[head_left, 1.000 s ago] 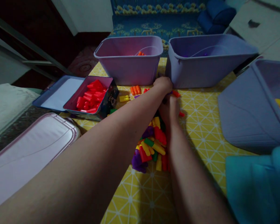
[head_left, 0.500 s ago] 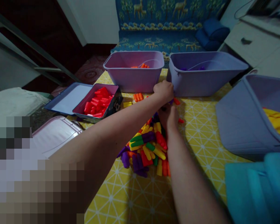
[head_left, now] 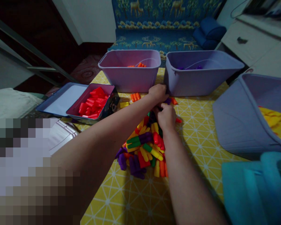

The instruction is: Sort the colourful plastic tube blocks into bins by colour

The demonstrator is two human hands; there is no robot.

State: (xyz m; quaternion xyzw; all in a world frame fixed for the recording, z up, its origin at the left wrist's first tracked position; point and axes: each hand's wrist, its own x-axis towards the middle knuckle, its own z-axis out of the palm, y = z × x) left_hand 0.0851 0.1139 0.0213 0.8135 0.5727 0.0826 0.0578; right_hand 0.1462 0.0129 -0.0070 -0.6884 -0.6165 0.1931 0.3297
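Pcs (head_left: 145, 150): multicolour, heaped on yellow cloth (head_left: 196, 131), near side of hands.
L hand (head_left: 157, 93): beyond heap; fingers curled, can't tell if clamped.
R hand (head_left: 168, 116): just nearer; fingers bent, can't tell re hold.
Feel: prob. light, stiff, slick plastic; not fragile.
Grip: pinch sides, mid-length.

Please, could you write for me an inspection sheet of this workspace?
Surface: yellow tablecloth, white line pattern.
Job's things: heap of coloured plastic pieces; red pieces in open tin box; three bins, also holding pieces.
Clutter: teal object, lower right.
Hands: left hand and right hand close together at the heap's far end; what they grasp is hidden.
Cables: thin dark cord, top right.
Surroundings: blue patterned sofa, white drawers.
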